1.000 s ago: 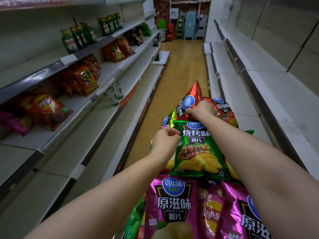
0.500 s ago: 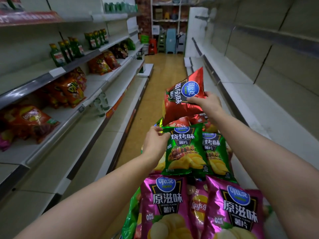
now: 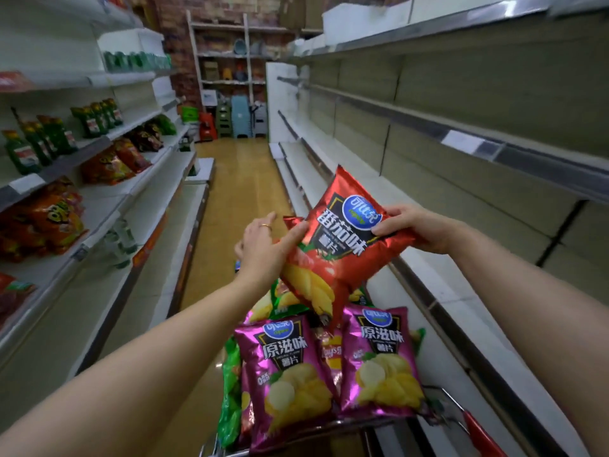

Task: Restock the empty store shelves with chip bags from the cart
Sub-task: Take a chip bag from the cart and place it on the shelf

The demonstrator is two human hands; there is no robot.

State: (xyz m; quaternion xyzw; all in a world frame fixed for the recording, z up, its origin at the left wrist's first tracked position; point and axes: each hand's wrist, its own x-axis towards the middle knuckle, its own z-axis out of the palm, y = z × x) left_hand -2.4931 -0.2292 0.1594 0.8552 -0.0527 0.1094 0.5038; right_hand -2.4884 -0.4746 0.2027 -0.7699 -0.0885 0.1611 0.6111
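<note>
A: Right hand [image 3: 418,229], grip state?
B: Closed on the red chip bag [image 3: 346,245]. The bag's upper right edge is pinched: the thumb is laid on the printed front just beside the blue logo, and the fingers are curled behind the foil.
A: Left hand [image 3: 263,245]?
B: Nothing is gripped. The fingers are seen straight and spread, and a ring [image 3: 265,226] is worn on one. The thumb is laid flat on the bag's left edge, across from the pinch.
A: Bag pose?
B: It is held in the air, printed front turned to the camera. The long axis is run from the pinched end down and to the left. The top seam is pointed up and right, toward the empty shelves [image 3: 461,166]. The bottom end is hung below the grip, over the pile. The lettering is tilted, sloped down to the right.
A: What is found under the grip?
B: The cart [image 3: 369,423], with only its near rim shown. Two pink bags [image 3: 283,367] are stood upright side by side nearest the camera, tops up, fronts outward. A green bag [image 3: 230,390] is wedged on edge at their left. More bags are stacked behind them, mostly hidden by the red one.
A: Anything beyond the hands?
B: The empty shelves are run along the pinch side. Past the left hand, across the aisle, orange snack bags [image 3: 56,222] and green bottles [image 3: 39,143] are shelved
</note>
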